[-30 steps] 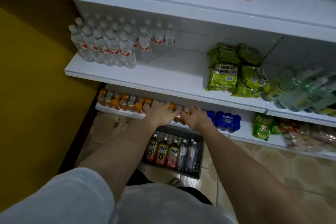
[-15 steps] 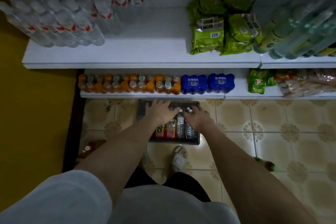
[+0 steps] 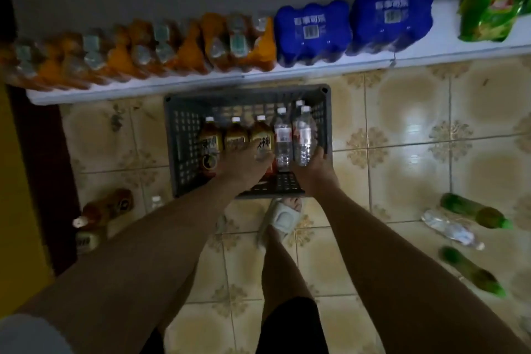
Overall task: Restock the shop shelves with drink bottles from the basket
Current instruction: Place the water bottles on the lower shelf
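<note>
Grey basket (image 3: 184, 149) on the floor is reached into: right hand (image 3: 311, 168) fingers wrapped on a water bottle (image 3: 304, 135), left hand (image 3: 244, 159) fingers spread over tea bottles (image 3: 235, 136), grip can't be told.

A patterned tile floor (image 3: 402, 152) is seen, glare caught on it to the right. Two blue shrink-wrapped packs (image 3: 313, 33) are lined up side by side, a green snack bag (image 3: 492, 13) set well to their right. A pale slipper (image 3: 281, 217) is planted on the tiles. A yellow wall (image 3: 17, 210) is glimpsed at far left.
</note>
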Available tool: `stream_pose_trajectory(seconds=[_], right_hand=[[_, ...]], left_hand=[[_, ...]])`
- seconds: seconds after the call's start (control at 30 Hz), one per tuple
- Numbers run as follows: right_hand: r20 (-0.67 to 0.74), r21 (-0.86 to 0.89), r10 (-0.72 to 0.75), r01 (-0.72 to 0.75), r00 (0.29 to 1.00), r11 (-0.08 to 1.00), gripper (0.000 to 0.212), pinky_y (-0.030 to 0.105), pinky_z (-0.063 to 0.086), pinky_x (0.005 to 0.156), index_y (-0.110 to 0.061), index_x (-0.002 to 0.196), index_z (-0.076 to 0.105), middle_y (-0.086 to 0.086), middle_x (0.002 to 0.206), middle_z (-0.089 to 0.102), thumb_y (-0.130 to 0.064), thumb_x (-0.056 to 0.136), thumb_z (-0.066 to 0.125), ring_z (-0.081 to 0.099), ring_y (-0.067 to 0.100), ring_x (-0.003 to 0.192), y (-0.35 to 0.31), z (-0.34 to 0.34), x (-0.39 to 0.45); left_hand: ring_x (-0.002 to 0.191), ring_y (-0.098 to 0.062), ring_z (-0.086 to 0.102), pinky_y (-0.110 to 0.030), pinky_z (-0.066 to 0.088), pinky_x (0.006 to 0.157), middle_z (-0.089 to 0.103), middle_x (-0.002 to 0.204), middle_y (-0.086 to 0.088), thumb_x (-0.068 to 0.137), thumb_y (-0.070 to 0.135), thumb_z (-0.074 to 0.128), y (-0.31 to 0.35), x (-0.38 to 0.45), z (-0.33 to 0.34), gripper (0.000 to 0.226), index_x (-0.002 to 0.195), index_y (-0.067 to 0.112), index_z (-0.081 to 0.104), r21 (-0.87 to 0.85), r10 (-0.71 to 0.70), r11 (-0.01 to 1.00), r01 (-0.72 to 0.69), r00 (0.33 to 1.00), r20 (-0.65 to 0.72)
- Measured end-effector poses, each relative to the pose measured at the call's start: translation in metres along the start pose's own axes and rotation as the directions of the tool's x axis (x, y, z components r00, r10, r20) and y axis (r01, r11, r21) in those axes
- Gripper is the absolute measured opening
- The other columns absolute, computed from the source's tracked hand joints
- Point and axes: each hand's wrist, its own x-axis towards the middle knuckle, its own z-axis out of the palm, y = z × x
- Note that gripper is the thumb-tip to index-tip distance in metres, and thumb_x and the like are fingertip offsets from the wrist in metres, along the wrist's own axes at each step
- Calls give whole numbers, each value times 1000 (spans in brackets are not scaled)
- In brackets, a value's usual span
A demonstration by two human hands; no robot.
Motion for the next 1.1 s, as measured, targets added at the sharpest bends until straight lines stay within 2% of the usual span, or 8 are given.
stream_pose_trajectory(seconds=[0.17, 0.33, 0.47, 0.6, 0.73, 0.87, 0.97, 1.1], right_hand=[[-97, -82, 10, -18, 995, 996, 76, 45, 49, 100, -3, 150, 21, 22, 146, 40, -44, 97, 55, 51, 35, 127, 18, 41, 104], [-196, -228, 122, -166, 973, 959, 64, 33, 44, 70, 1, 141, 27, 22, 134, 49, -33, 98, 60, 60, 30, 114, 31, 80, 171], [-220, -251, 131, -186, 967, 950, 54, 29, 50, 72, 0, 134, 37, 20, 123, 58, -25, 95, 66, 65, 29, 106, 32, 92, 205], [-140, -135, 185, -204, 973, 970, 46, 38, 59, 80, -6, 113, 57, 12, 104, 66, -40, 86, 74, 66, 25, 91, 34, 97, 220], [-141, -150, 222, -243, 965, 958, 79, 43, 56, 90, -2, 131, 42, 14, 118, 59, -57, 82, 70, 63, 29, 103, 34, 102, 221], [-69, -152, 201, -210, 977, 966, 76, 42, 58, 83, -5, 125, 45, 14, 111, 60, -63, 81, 67, 64, 29, 95, 37, 95, 222], [4, -31, 111, -111, 994, 993, 65, 34, 59, 67, -14, 116, 52, 8, 98, 65, -66, 78, 66, 68, 23, 82, 37, 89, 218], [122, 102, 11, -24, 992, 995, 62, 41, 63, 76, -18, 118, 57, 7, 100, 69, -61, 75, 73, 71, 24, 85, 16, 83, 197]], left_hand=[[138, -32, 42, -40, 39, 107, 42, 154, -11, 99, 63, 34, -7, 86, 62, 62, 151, 28, 34, -59, -5, 998, 2, 999, -40], [133, -32, 48, -41, 43, 105, 46, 150, -12, 100, 59, 38, -19, 140, 111, 64, 153, 25, 32, -157, 0, 988, -7, 999, -44], [118, -30, 57, -41, 48, 98, 55, 138, -13, 101, 57, 40, -34, 156, 127, 61, 151, 23, 36, -185, 9, 983, -17, 999, -48], [111, -29, 63, -45, 51, 95, 59, 135, -11, 92, 68, 37, -52, 165, 134, 71, 149, 26, 37, -267, -21, 964, 14, 1000, -22], [104, -29, 65, -43, 53, 92, 63, 128, -11, 97, 62, 42, -65, 173, 133, 65, 148, 22, 38, -286, -16, 958, 18, 1000, 9], [117, -23, 60, -28, 43, 96, 55, 142, -6, 100, 53, 48, -68, 173, 125, 59, 148, 21, 38, -341, 11, 940, 8, 999, 53], [122, -20, 57, -34, 42, 104, 52, 146, -2, 96, 55, 53, -64, 173, 117, 62, 149, 26, 36, -469, 19, 882, 33, 994, 106], [107, -14, 62, -31, 48, 89, 57, 128, 5, 94, 54, 59, -50, 165, 104, 52, 139, 34, 43, -683, 13, 722, 105, 986, 166]])
